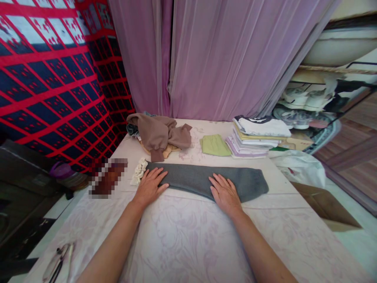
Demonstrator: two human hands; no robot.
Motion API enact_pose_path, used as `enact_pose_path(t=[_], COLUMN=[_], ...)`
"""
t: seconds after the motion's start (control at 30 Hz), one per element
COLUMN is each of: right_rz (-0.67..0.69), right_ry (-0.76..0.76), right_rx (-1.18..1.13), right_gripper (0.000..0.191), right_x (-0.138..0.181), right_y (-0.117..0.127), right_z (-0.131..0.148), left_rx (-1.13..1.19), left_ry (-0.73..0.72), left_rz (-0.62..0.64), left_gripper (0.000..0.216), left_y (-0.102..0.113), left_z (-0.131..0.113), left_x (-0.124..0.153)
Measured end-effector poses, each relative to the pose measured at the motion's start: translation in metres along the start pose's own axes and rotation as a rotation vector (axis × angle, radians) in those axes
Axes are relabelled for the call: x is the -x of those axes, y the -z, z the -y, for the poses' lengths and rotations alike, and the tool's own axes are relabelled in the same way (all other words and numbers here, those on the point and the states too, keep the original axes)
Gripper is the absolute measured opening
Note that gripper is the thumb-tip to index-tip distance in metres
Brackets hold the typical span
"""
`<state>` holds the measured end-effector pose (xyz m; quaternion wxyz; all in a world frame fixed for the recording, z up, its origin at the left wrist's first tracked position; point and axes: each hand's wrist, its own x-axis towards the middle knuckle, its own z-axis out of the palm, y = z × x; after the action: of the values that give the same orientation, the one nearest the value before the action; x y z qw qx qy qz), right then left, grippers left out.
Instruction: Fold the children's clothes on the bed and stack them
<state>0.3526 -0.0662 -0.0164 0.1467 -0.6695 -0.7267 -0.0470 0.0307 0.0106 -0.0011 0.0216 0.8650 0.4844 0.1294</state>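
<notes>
A pair of dark grey trousers, folded lengthwise, lies flat across the table in the head view. My left hand rests open on its left end, fingers spread, beside a cream ruffled piece. Toward the right part of the trousers, my right hand presses flat with its fingers apart. Behind them sits a rumpled brown garment on a heap of other clothes. A folded light green garment lies to the right of that heap, next to a stack of folded clothes.
The table has a pale floral cover. Eyeglasses lie at its front left corner. Purple curtains hang behind. To the right are a shoe rack, a white plastic bag and an open cardboard box. A blurred patch covers something at left.
</notes>
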Motion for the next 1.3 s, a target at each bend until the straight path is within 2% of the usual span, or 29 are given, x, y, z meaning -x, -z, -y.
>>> enact_pose_path(t=[0.13, 0.27, 0.4, 0.57, 0.77, 0.9, 1.03, 1.3], right_rz=[-0.031, -0.120, -0.121, -0.019, -0.016, -0.033, -0.045, -0.046], right_ry=[-0.003, 0.055, 0.114, 0.124, 0.111, 0.113, 0.119, 0.106], right_rx=[-0.063, -0.220, -0.316, -0.306, -0.352, -0.395, -0.417, -0.435], right_gripper=[0.039, 0.038, 0.023, 0.011, 0.012, 0.014, 0.012, 0.018], right_x=[0.000, 0.005, 0.009, 0.010, 0.010, 0.010, 0.011, 0.011], right_y=[0.001, 0.005, 0.010, 0.016, 0.014, 0.012, 0.012, 0.015], right_z=[-0.001, -0.004, -0.004, 0.000, -0.002, -0.006, -0.007, -0.005], left_rx=[0.046, 0.078, -0.022, -0.168, -0.196, -0.216, -0.221, -0.164], left_ry=[-0.018, -0.038, -0.126, -0.144, -0.195, -0.231, -0.205, -0.153], left_rz=[-0.008, -0.089, -0.150, -0.062, 0.013, -0.009, -0.036, 0.005], left_gripper=[0.050, 0.027, 0.023, 0.029, 0.035, 0.036, 0.034, 0.034], left_y=[0.000, 0.005, 0.011, 0.016, 0.016, 0.018, 0.015, 0.018], left_z=[0.004, 0.004, -0.003, -0.007, 0.004, 0.007, 0.007, 0.010], left_x=[0.000, 0.004, 0.008, 0.008, 0.008, 0.014, 0.017, 0.016])
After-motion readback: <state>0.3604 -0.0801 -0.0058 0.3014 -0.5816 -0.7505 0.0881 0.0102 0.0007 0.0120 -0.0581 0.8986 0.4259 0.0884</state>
